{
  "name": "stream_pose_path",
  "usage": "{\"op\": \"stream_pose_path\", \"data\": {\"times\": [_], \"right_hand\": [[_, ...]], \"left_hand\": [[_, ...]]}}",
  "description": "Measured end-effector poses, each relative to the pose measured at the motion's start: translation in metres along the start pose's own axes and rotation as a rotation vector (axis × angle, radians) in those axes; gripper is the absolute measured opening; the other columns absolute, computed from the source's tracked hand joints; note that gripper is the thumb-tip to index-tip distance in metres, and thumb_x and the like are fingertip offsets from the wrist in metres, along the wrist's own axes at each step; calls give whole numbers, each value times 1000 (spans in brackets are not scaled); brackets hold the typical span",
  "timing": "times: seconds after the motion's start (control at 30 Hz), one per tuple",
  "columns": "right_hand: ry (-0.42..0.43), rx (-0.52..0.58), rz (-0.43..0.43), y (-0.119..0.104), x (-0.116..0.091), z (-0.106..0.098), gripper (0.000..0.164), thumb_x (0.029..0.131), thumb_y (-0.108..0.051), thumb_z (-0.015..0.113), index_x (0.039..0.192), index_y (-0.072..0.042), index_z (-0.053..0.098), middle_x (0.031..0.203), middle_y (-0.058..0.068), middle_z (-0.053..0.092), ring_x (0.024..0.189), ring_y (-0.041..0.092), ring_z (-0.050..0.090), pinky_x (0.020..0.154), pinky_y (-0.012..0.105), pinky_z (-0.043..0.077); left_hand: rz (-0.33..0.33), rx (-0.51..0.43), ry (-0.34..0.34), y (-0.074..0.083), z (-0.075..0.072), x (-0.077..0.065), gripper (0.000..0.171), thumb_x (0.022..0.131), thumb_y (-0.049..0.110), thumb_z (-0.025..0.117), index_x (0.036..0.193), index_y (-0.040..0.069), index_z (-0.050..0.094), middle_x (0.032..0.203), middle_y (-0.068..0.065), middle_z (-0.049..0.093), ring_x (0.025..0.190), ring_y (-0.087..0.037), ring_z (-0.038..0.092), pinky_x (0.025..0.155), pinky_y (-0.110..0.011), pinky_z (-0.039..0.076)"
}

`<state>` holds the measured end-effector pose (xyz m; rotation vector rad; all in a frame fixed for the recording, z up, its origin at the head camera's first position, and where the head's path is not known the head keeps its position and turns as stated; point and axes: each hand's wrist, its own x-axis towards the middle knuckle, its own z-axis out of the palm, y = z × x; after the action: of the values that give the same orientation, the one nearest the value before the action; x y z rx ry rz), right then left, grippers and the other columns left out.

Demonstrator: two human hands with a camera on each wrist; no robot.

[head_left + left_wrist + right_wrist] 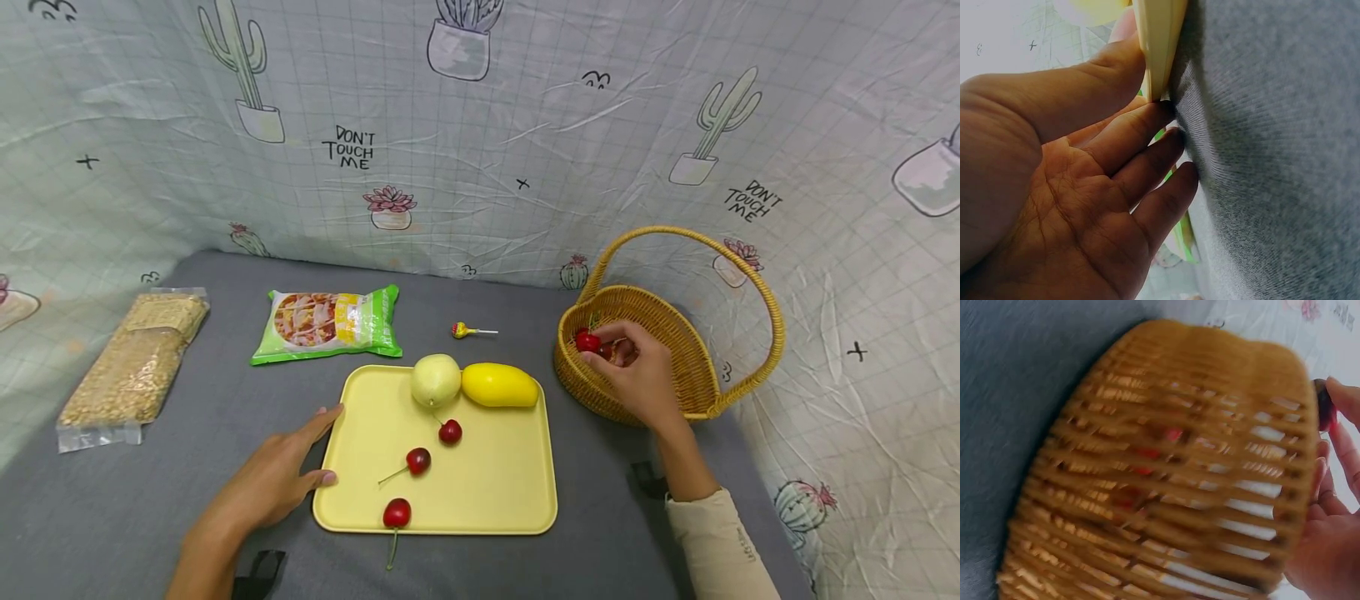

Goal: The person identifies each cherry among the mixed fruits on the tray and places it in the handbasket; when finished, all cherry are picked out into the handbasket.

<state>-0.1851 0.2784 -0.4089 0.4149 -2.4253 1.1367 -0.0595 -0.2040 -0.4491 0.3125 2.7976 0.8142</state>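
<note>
My right hand (637, 371) pinches a red cherry (587, 341) over the near-left rim of the wicker basket (697, 375). In the right wrist view the basket's weave fills the middle, with red spots showing through its gaps, and the dark cherry (1324, 405) sits at the fingertips. My left hand (273, 475) holds the left edge of the yellow tray (495, 500), thumb over the rim, fingers along the outside (1129, 134). On the tray lie a cherry (450, 432), a second cherry (418, 461) and a third cherry (397, 512), whose stem crosses the front rim.
A pale green round fruit (436, 381) and a yellow mango (500, 385) lie at the tray's back edge. Behind it are a green snack packet (330, 325) and a lollipop (472, 331). A clear bag of grains (138, 367) lies far left. The basket's handle (776, 325) arches up.
</note>
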Motion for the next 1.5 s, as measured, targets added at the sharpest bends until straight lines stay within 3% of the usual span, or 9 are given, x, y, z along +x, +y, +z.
{"op": "stream_pose_path", "data": {"times": [0.17, 0.4, 0.7, 1.13, 1.33, 1.5], "right_hand": [[4, -21, 71, 14, 4, -9, 30, 84, -8, 92, 110, -6, 77, 98, 15, 74, 63, 12, 49, 53, 16, 40], [-47, -115, 194, 43, 11, -23, 28, 91, -23, 88, 114, -15, 76, 106, 13, 76, 65, 19, 53, 53, 22, 42], [-118, -187, 344, 65, 16, -31, 28, 93, -25, 86, 116, -14, 74, 114, 13, 73, 74, 22, 56, 59, 27, 47], [-315, -238, 485, 70, 22, -30, 27, 95, -17, 83, 119, -10, 74, 118, 20, 70, 105, 36, 63, 82, 42, 53], [-346, -232, 539, 71, 23, -28, 30, 93, -18, 85, 120, -9, 75, 115, 19, 71, 105, 36, 63, 80, 38, 51], [-316, -215, 531, 70, 21, -28, 33, 95, -20, 84, 124, -8, 74, 121, 22, 71, 112, 40, 63, 89, 50, 54]], "left_hand": [[-8, -4, -10, 1, 0, 0, 91, 90, 22, 85, 166, 10, 36, 162, -35, 42, 135, -58, 55, 103, -71, 50], [8, -5, 3, -1, 0, 0, 91, 90, 22, 86, 165, 10, 37, 160, -35, 44, 135, -58, 56, 102, -71, 51], [8, -4, -7, 0, 0, 0, 91, 90, 22, 86, 165, 10, 37, 160, -35, 43, 134, -58, 56, 102, -71, 51], [15, -13, 10, 1, -1, -1, 90, 90, 20, 86, 165, 10, 37, 161, -35, 43, 134, -57, 57, 102, -70, 51], [18, -8, 11, 0, -1, 0, 91, 89, 20, 86, 165, 9, 37, 160, -36, 43, 134, -58, 57, 102, -70, 51], [8, -4, 0, 1, -1, 0, 91, 90, 22, 86, 166, 10, 36, 161, -35, 43, 135, -58, 56, 102, -71, 50]]}}
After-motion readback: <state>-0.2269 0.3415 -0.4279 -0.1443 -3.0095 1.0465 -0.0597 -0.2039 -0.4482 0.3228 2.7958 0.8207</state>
